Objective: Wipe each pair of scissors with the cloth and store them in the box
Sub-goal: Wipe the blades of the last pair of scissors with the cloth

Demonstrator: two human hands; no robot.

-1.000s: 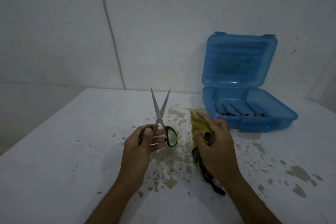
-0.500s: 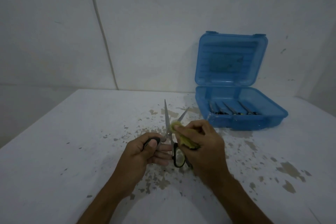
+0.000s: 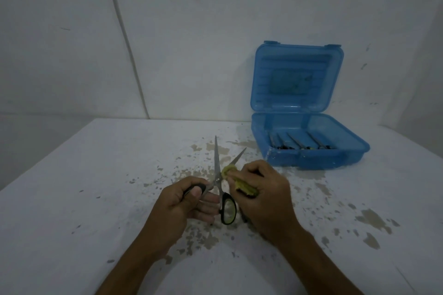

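— Hands first: what are they doing?

— Left hand [image 3: 184, 206] is gripping one black handle loop of the steel-bladed scissors with black and yellow-lined handles [image 3: 219, 182], fingers curled round it and thumb lying on top. Right hand [image 3: 261, 194] is clutching the crumpled yellow cloth [image 3: 242, 185] and pressing its bunched tip against the right-hand blade, near the pivot.

— Are the blades lying together?

— No, they are standing apart in a V (one is pointing almost straight away from the person, the other is slanting off to the right). The free handle loop is hanging between the two hands, above the table.

— And where is the box sitting?

— The translucent blue plastic box [image 3: 311, 155] is resting on the white, paint-flecked table [image 3: 96, 187], beyond the right hand and well apart from it, close to the pale wall [image 3: 191, 31]. Its hinged lid is standing upright behind it.

— Is anything lying inside?

— Several long metal tools are showing side by side through the blue wall, blades pointing towards the back; from here they are looking like scissors, though the detail is dim.
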